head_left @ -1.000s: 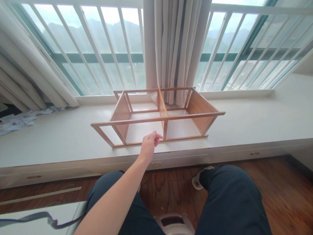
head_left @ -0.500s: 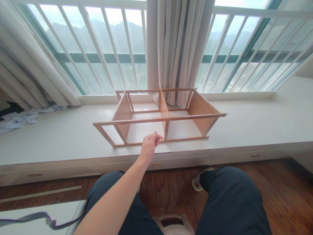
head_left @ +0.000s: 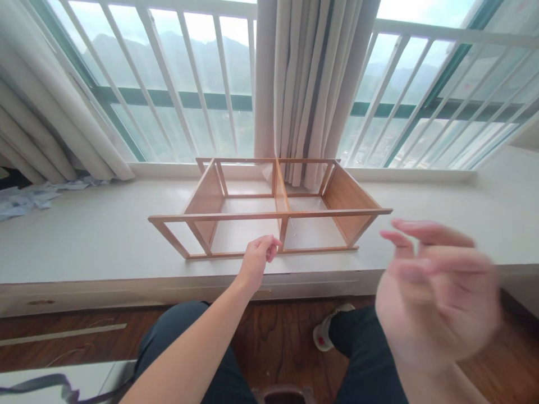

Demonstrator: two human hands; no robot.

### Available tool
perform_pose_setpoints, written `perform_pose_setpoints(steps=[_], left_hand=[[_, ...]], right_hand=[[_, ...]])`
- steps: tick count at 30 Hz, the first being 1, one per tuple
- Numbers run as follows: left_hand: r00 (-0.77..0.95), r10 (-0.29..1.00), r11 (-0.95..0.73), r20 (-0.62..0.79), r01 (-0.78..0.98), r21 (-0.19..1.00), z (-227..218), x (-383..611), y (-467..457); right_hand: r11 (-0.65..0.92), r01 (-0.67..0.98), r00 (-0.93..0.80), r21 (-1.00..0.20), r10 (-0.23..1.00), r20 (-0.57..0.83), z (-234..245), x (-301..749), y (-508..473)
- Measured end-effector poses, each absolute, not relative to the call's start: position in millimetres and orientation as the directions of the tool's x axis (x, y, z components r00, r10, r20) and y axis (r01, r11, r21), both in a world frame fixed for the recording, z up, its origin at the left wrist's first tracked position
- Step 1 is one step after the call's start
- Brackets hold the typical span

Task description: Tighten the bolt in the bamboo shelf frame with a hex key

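A wooden shelf frame (head_left: 236, 215) lies on its side on the white window ledge, with a middle panel and end panels between its rails. My left hand (head_left: 259, 255) is at the lower front, close to the middle post. Its fingers are curled together, and whatever they hold is hidden. From that post a thin metal piece (head_left: 293, 227) sticks out, too small to name. My right hand (head_left: 438, 292) is raised in the right foreground, apart from the frame. Blurred by motion, it has bent fingers drawn toward the thumb; I cannot make out anything between them.
A grey curtain (head_left: 303, 95) hangs behind the frame, between white window bars (head_left: 193, 84). Crumpled papers (head_left: 29, 199) lie at the ledge's left end. A white surface with a dark strap (head_left: 37, 382) is at lower left. My knees are below the ledge (head_left: 105, 241).
My right hand has come into view at the right. The left hand stays by the middle post, slightly lower in the picture. The view has shifted a little.
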State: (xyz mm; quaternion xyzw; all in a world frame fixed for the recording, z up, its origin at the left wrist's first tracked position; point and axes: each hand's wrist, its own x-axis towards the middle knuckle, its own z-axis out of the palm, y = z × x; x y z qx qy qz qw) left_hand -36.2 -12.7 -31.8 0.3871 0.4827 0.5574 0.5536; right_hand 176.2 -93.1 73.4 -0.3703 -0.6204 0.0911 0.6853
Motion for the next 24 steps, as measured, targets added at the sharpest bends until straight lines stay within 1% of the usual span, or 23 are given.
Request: perform_pose_setpoints(steps=[3,6,9,11,13,17,20,24], left_hand=[[-0.082,0.989,0.093,-0.12,-0.275,0.957,-29,-31,-5],[-0.039,0.992,0.106,-0.122,-0.292,0.951,-23,-27,1],[0.036,0.99,0.14,-0.136,-0.308,0.941,-15,-24,7],[0.067,0.984,0.177,-0.164,-0.324,0.929,-12,-22,10],[0.082,0.977,0.213,-0.196,-0.341,0.916,-11,-19,13],[0.099,0.966,0.258,-0.238,-0.397,0.881,-9,-12,17],[0.096,0.962,0.271,-0.255,-0.429,0.862,-2,-9,17],[0.152,0.949,0.317,-0.278,-0.445,0.838,4,-11,16]], right_hand=[[0.69,0.269,0.005,-0.672,0.697,0.717,37,167,-47],[0.635,0.333,-0.088,-0.697,0.757,0.648,3,158,-14],[0.645,0.414,-0.189,-0.642,0.751,0.633,-11,152,0],[0.681,0.414,-0.254,-0.604,0.724,0.641,-11,148,5],[0.699,0.397,-0.288,-0.595,0.71,0.642,-9,144,10],[0.691,0.38,-0.305,-0.616,0.722,0.622,-9,137,17],[0.705,0.353,-0.293,-0.615,0.707,0.643,-12,134,21],[0.725,0.282,-0.298,-0.628,0.688,0.661,-20,134,22]])
